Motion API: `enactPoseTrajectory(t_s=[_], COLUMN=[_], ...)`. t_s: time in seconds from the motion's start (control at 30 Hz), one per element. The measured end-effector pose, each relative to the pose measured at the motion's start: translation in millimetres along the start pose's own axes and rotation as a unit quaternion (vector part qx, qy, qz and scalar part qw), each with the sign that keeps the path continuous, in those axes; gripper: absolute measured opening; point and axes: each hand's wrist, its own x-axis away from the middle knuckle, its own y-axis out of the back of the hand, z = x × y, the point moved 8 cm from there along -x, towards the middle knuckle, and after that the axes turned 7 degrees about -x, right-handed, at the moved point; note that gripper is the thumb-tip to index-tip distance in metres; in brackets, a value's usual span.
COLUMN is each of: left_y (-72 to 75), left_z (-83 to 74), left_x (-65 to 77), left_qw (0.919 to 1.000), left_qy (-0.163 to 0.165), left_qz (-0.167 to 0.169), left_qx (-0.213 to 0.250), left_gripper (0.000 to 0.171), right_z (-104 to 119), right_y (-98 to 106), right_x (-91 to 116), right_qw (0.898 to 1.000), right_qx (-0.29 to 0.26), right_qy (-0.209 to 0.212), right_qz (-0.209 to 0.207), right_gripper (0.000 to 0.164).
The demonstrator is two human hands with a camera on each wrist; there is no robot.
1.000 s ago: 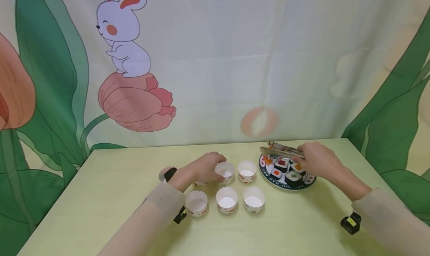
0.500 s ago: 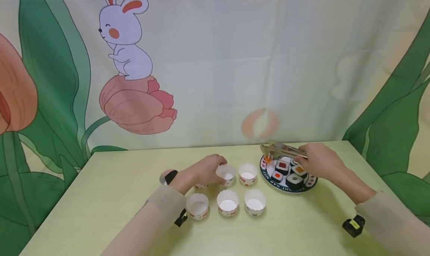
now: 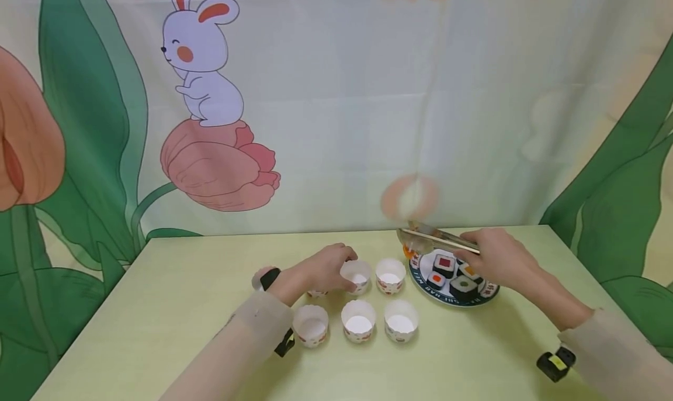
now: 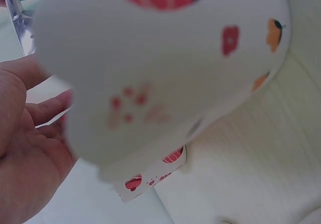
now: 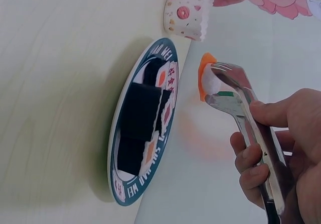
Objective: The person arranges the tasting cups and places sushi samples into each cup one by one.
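Observation:
In the head view, my left hand (image 3: 328, 268) holds the side of a white paper baking cup (image 3: 357, 278) in the back row, thumb in front and fingers behind. A printed cup (image 4: 150, 73) fills much of the left wrist view and hides part of that hand. My right hand (image 3: 496, 255) grips metal tongs (image 3: 439, 240) above the left side of a plate. Between the tong tips is an orange and white sushi piece (image 5: 207, 78), raised clear of the plate. Several black-wrapped sushi rolls (image 3: 464, 286) sit on the blue-rimmed plate (image 5: 120, 196).
Beside the held cup stands another back-row cup (image 3: 390, 277), nearest the plate. A third (image 3: 318, 294) is mostly hidden under my left hand. Three cups form the front row, the middle one (image 3: 358, 322) included. A printed curtain (image 3: 326, 126) hangs behind the table (image 3: 184, 307).
The tongs have lifted and shifted left, bringing the orange and white sushi piece to the plate's left edge. My left hand stays on the same baking cup. The view has shifted slightly.

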Motion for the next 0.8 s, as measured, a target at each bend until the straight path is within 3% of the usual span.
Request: enactPoseTrajectory(t_s=[0.47, 0.8], left_y=[1.8, 0.5], left_z=[-1.1, 1.8], left_x=[-0.9, -1.2], left_qw=[0.9999, 0.9996], left_qy=[0.003, 0.016], left_qz=[-0.002, 0.000], left_qx=[0.010, 0.022], left_gripper=[0.058, 0.059], right_z=[27.5, 39.5], right_y=[-4.0, -14.5], right_x=[6.1, 6.7], right_qw=[0.998, 0.998], right_qx=[-0.023, -0.024], right_qy=[0.064, 0.065], right_qz=[-0.012, -0.013], right_gripper=[0.023, 0.040])
